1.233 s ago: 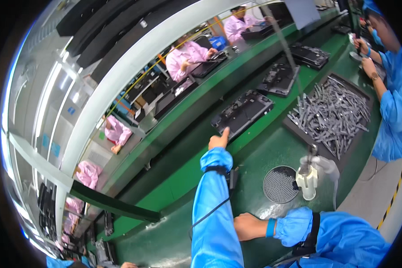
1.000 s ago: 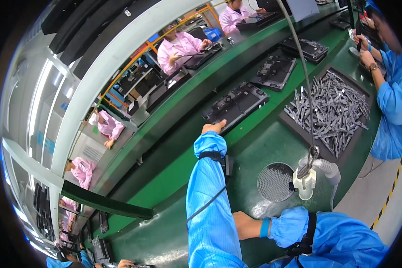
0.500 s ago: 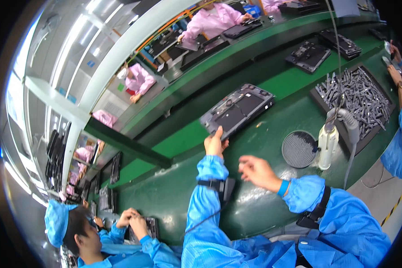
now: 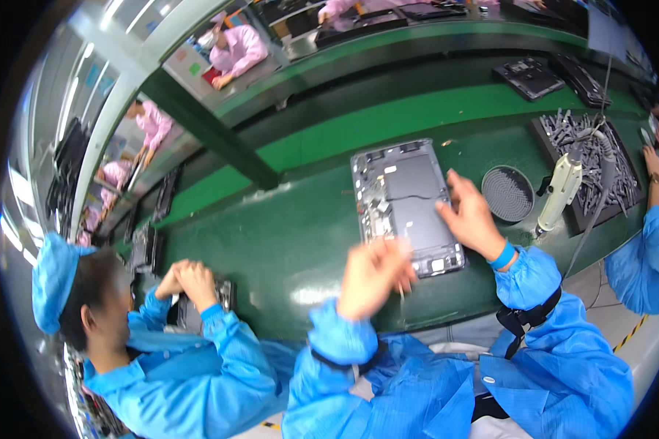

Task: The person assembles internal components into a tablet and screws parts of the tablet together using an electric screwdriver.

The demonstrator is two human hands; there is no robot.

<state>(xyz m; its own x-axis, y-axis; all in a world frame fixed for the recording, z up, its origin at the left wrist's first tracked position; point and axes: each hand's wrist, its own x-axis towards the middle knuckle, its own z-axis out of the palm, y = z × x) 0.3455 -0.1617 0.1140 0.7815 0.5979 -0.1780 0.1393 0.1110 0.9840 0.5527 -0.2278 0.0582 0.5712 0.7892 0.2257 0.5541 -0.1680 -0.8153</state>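
Observation:
An opened tablet (image 4: 421, 219) lies on the green bench in front of me. Its inside faces up, with a dark flat panel on the right and small circuit parts along the left. My right hand (image 4: 477, 219) is at its right edge, thumb and forefinger apart, thumb tip over the panel's side. Over the lower left corner is my left hand (image 4: 377, 274), its fingers curled and smeared by motion. Whether that hand holds anything does not show. A thin pale strip hangs below its fingertips, too blurred to name.
Right of the tablet stand a round dark dish (image 4: 507, 193) of small parts and a white electric screwdriver (image 4: 561, 192) on a cable. Behind them is a black tray (image 4: 580, 212) heaped with grey strips. A co-worker (image 4: 176, 344) sits at left; a green post (image 4: 212, 135) rises beyond the bench.
The tablet has turned upright and come nearer, down onto the bench. My left hand has moved from its edge to the lower corner; my right hand has moved up to its right side.

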